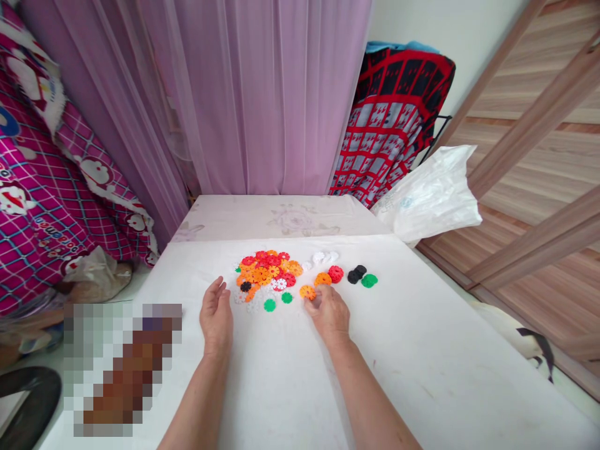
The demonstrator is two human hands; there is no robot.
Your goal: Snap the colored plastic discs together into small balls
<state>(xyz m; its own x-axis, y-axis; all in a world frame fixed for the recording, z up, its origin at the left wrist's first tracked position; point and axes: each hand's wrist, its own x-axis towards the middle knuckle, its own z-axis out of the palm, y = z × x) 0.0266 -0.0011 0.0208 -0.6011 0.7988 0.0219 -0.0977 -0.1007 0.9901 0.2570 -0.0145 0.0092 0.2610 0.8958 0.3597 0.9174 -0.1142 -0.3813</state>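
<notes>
My right hand [332, 311] pinches an orange snowflake disc [307, 292] between thumb and fingers, just in front of another orange disc [323, 279]. Beside these lies a red disc [335, 274]. My left hand [217, 310] is held sideways at the left of the mixed pile, fingers apart from the thumb and nothing in it. That pile of snowflake discs [262, 272] is mostly orange and red, with some white, clear and black ones. Two green discs [269, 305] lie at its near edge. Farther right are black discs [356, 274], a green disc [369, 280] and white discs [323, 257].
A white cloth covers the table [403, 362]. At its far right edge stands a white plastic bag [431, 194]. Purple curtains [262, 94] hang behind, and a red and black cloth [389, 119] drapes at the back right. A blurred patch [129, 369] hides something at the left.
</notes>
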